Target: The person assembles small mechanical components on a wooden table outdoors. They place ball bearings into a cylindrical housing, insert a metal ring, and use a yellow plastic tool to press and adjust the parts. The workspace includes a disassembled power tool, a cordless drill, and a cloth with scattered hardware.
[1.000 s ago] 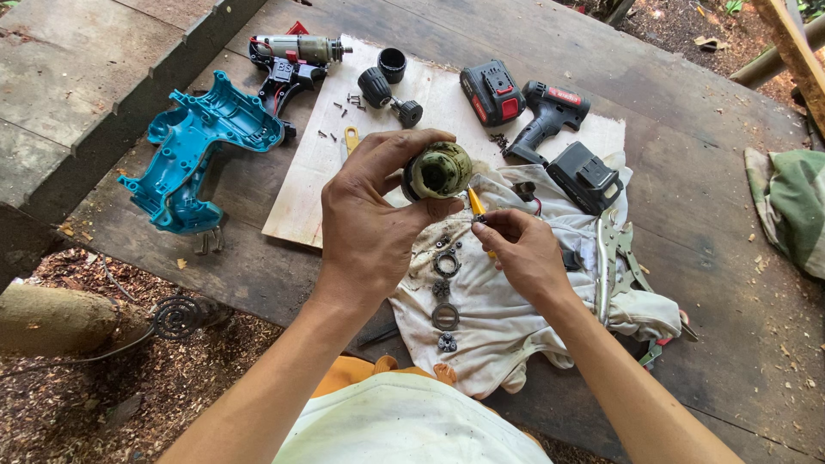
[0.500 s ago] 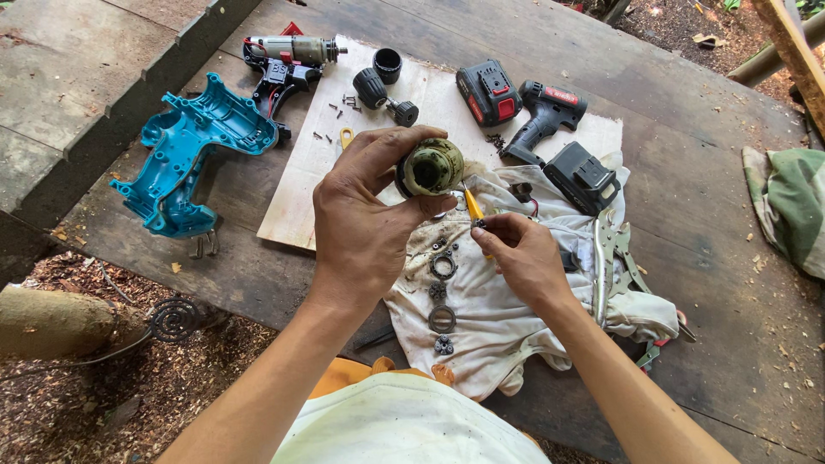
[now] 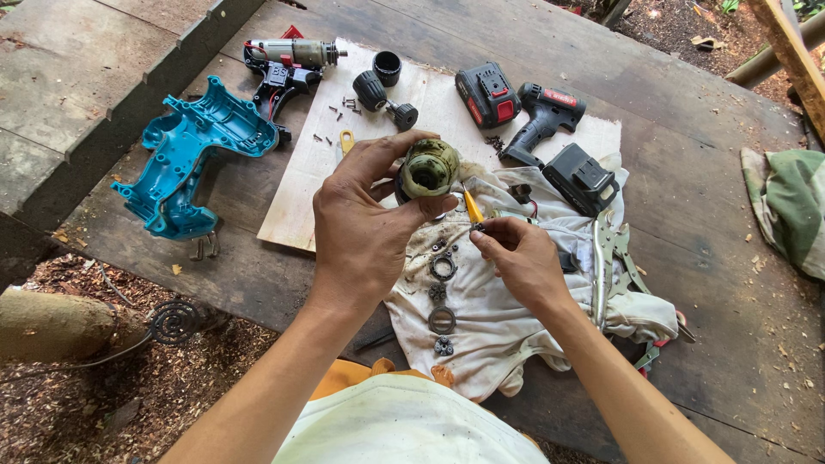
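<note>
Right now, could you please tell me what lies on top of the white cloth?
On the stained white cloth lie small metal rings and gears, locking pliers and a black battery pack. The hands hide the rest.

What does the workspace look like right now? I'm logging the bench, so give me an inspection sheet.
Surface: worn wooden platform with a pale board and a stained white cloth on it.
Job's things: greasy round gear housing; small yellow-handled tool; rings and gears lying on the cloth.
Clutter: blue drill shell, bare drill motor, chuck, battery, black drill, locking pliers, loose screws.
Grips: left hand holds the housing; right hand holds the tool.
Cables: short wires on the motor.
Surroundings: wood chips, green cloth.
</note>
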